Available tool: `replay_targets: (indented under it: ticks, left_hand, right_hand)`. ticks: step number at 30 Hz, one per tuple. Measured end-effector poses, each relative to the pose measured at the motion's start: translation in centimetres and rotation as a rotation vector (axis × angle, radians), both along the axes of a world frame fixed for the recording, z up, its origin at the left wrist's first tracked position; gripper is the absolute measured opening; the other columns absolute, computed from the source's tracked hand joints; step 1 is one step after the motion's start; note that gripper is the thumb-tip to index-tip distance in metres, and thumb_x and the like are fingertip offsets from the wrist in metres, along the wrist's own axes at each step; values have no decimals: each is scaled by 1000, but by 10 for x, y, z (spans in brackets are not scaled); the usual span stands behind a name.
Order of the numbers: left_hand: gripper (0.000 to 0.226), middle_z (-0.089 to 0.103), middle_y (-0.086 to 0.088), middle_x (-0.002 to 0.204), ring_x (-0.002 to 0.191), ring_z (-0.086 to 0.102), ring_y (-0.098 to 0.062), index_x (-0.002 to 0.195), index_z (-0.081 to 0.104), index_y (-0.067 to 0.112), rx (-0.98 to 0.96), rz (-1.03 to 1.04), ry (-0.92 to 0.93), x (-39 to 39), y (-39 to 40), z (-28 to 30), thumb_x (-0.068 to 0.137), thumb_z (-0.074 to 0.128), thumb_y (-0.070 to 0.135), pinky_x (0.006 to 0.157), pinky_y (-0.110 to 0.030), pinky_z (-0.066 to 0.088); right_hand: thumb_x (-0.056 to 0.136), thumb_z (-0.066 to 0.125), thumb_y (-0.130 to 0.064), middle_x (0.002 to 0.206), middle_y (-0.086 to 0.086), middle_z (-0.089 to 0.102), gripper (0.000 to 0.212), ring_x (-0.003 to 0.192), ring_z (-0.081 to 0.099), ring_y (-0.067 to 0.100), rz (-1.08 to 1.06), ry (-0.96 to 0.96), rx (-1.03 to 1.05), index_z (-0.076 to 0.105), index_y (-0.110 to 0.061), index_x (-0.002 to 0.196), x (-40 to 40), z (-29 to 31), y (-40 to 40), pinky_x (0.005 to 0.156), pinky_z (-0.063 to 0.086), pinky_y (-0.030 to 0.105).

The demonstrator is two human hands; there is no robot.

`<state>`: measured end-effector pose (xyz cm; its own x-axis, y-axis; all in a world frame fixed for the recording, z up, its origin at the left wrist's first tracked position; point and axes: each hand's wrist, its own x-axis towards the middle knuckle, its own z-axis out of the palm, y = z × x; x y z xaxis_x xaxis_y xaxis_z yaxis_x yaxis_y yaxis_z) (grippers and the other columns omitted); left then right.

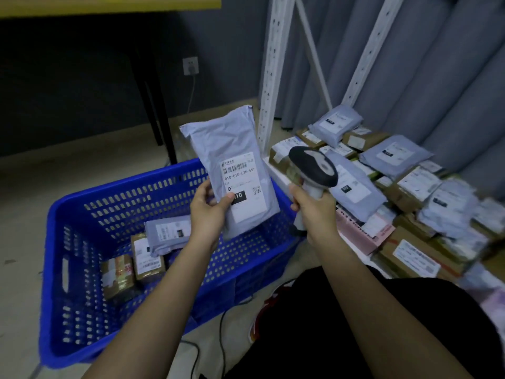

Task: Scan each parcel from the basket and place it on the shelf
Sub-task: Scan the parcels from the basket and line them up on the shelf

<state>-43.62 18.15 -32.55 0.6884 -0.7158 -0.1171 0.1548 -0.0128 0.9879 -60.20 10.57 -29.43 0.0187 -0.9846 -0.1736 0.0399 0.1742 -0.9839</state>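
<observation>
Your left hand (209, 212) grips a grey parcel (232, 170) above the blue basket (82, 214), label facing you. Your right hand (314, 207) clasps the scanner (313, 166) beside it, near the parcel-laden shelf (278, 170).

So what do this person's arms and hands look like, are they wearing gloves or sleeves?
No gloves: the left hand and right hand are bare, with no rings or watch visible. Both forearms are uncovered as far as the picture shows, so no sleeves appear. Lower down, dark clothing with a red marking shows.
</observation>
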Motion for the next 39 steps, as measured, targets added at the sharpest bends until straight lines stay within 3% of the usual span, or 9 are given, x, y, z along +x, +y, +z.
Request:
replay_targets:
  ticks: [4, 8, 12, 16, 21, 27, 30, 35, 39]
  left_hand:
    - [46, 64, 6, 102, 74, 66, 5, 129, 51, 7, -67, -95, 36, -44, -35, 28, 86, 65, 0, 66, -12, 53]
    - [47, 65, -4, 113, 91, 66, -12, 128, 51, 9, -95, -183, 78, -97, -67, 49, 84, 68, 1, 82, -28, 56]
    - [38, 66, 1, 101, 84, 64, -7, 119, 51, 10, -123, -261, 161, -148, -97, 62, 86, 64, -2, 76, -20, 55]
    - [46, 66, -9, 115, 105, 64, -24, 129, 48, 5, -30, -303, 217, -185, -128, 56, 87, 64, 1, 95, -41, 52]
    - [34, 60, -1, 94, 97, 60, -25, 120, 47, 9, 119, -328, 250, -207, -169, 34, 89, 55, -3, 93, -44, 51]
    - [39, 61, -12, 115, 95, 60, -32, 127, 47, 2, 288, -301, 299, -211, -228, -5, 89, 57, 0, 85, -46, 53]
    - [46, 61, -16, 125, 102, 62, -33, 132, 46, 2, 280, -383, 294, -213, -259, -10, 90, 62, 13, 85, -42, 53]
    - [63, 44, -17, 141, 123, 48, -39, 144, 30, 5, 515, -495, -76, -225, -269, -14, 93, 56, 32, 97, -45, 46]
    - [63, 38, -12, 146, 124, 46, -33, 147, 27, 11, 510, -555, -173, -213, -258, -15, 93, 56, 23, 103, -46, 44]
  right_hand:
    - [84, 73, -17, 72, 8, 59, 20, 48, 51, 8, -150, 62, -86, 61, -4, 93, -47, 31, -25, 50, 45, 22]
    - [85, 73, -19, 65, 6, 58, 17, 50, 51, 12, -239, 137, -113, 61, -6, 84, -111, 50, -42, 55, 47, 26]
    - [82, 76, -23, 73, 7, 62, 23, 58, 54, 17, -351, 147, -61, 63, -7, 93, -170, 43, -53, 57, 47, 27]
    - [82, 76, -24, 88, 12, 64, 33, 67, 57, 20, -432, 105, 22, 62, -6, 105, -206, 21, -63, 65, 47, 32]
    - [84, 72, -18, 100, 20, 67, 35, 76, 62, 25, -432, 45, 85, 61, -1, 114, -219, -1, -80, 67, 54, 35]
    - [87, 69, -14, 77, 10, 61, 16, 58, 53, 16, -396, 118, 89, 58, -6, 95, -225, -15, -98, 46, 45, 19]
    - [86, 69, -13, 76, 7, 61, 13, 63, 55, 16, -339, 142, 47, 56, -13, 85, -224, -20, -107, 60, 47, 25]
    - [84, 71, -13, 78, 3, 62, 16, 69, 57, 15, -294, 97, 67, 57, -20, 85, -219, -28, -115, 72, 51, 36]
    - [83, 72, -17, 80, 3, 64, 16, 73, 59, 17, -278, 125, 63, 61, -14, 94, -215, -29, -113, 74, 51, 34]
